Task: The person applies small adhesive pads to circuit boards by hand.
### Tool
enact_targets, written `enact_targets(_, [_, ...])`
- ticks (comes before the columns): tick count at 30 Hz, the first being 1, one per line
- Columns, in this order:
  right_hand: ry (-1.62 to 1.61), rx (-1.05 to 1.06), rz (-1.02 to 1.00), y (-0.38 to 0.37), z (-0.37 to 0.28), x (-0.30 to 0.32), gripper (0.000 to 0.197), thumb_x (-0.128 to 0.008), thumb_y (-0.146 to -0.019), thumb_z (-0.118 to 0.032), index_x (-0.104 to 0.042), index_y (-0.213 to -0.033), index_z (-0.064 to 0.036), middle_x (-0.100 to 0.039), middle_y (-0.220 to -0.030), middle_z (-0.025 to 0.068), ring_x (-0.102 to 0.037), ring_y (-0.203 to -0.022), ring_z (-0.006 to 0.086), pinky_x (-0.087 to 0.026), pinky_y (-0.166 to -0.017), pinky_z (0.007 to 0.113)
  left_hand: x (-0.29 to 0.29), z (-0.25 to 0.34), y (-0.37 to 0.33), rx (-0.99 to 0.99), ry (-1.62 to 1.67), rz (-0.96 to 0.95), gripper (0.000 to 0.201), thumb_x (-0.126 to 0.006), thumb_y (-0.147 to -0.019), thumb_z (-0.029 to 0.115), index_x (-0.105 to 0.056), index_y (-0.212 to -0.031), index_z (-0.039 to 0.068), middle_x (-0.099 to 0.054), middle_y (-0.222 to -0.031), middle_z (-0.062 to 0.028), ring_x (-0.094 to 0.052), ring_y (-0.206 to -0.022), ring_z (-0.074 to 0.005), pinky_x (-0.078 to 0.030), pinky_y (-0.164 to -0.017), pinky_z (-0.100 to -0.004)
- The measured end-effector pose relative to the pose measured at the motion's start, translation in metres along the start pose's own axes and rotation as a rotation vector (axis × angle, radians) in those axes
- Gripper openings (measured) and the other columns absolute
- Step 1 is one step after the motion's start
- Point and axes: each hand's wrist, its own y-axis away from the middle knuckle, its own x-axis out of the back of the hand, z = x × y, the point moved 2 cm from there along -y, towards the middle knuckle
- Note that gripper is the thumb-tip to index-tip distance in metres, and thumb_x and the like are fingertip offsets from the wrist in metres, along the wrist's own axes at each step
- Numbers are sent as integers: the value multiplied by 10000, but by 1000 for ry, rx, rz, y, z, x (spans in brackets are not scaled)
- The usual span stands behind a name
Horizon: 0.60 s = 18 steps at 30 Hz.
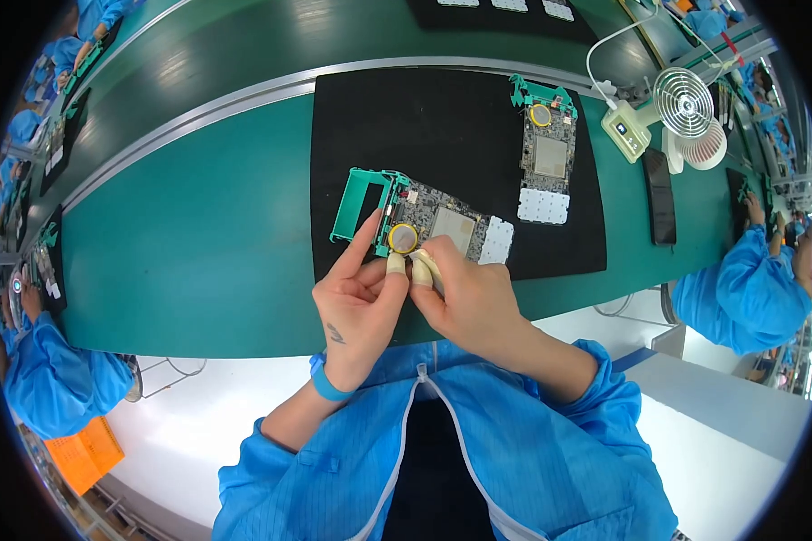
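A hollow, boxy green plastic frame adjoins the board on the matte black mat. The left hand has thumb and forefinger apart beside its round, yellow-rimmed disc; the right hand's rubber-tipped fingers bunch together at the near edge. Whether either grips, I cannot tell. Rightward: another board, a glossy phone.

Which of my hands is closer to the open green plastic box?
Left. Your left hand is just below the green box, its index finger reaching up beside it; your right hand is farther off, below and right.
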Motion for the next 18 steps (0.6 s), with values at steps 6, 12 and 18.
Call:
enact_targets(6, [23, 32, 1, 0, 1, 1, 250, -616, -814, -173, -474, -984, -59, -593, -609, 82, -600, -488, 241, -444, -432, 341, 0, -1, 0, 13, 17, -4, 529, -505, -822, -76, -397, -1336, -13, -663, -943, -141, -629, -831, -115, -513, -746, -217])
enact_targets(12, [21, 72, 39, -2, -1, 0, 243, -625, -807, -171, -480, -968, -61, -586, -600, 76, -596, -483, 235, -434, -422, 329, -1, -1, 0, 18, 31, -18, 529, -497, -828, -75, -388, -1342, -11, -659, -962, -149, -627, -848, -119, -514, -751, -222])
enact_targets(18, [276, 182, 58, -1, -4, -7, 248, -629, -792, -183, -467, -931, -59, -574, -633, 29, -580, -475, 186, -403, -393, 303, 0, 0, 0, 24, 1, -22, 536, -495, -830, -72, -381, -1349, -4, -658, -961, -149, -625, -852, -119, -511, -756, -220])
